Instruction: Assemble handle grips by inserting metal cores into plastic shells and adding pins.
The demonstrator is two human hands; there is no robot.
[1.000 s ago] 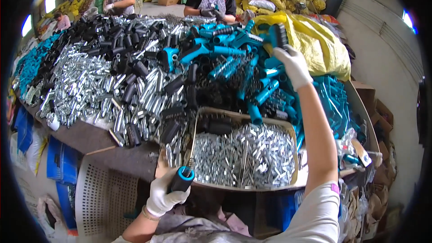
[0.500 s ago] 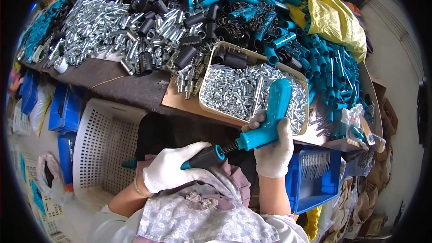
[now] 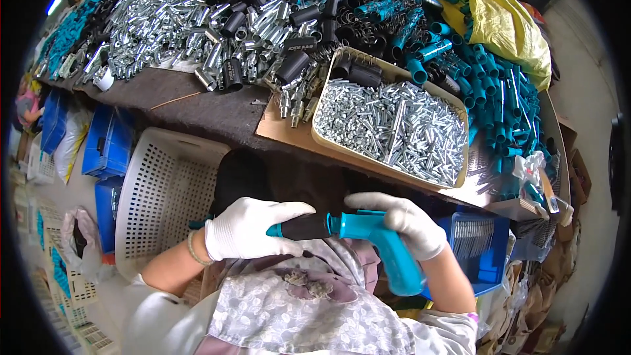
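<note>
My left hand, in a white glove, is closed round a black cylindrical sleeve with teal at its ends. Against the sleeve's right end sits the narrow neck of a teal pistol-shaped handle, its grip slanting down to the right. The gloved right hand lies over the bend of this handle and holds it from above, fingers reaching left along its far side. Both parts are held low over my patterned apron, in line with each other. Only a slight gap shows where they meet.
A cream tray of small metal pins lies beyond my hands on the bench. Heaped behind it are metal fittings, black sleeves and teal handles. A white perforated basket stands at left, a blue bin at right.
The teal handle has swung from pointing up to pointing down, and my right hand has turned over with it. The spring seen between handle and sleeve is now out of sight; the two parts have come together.
</note>
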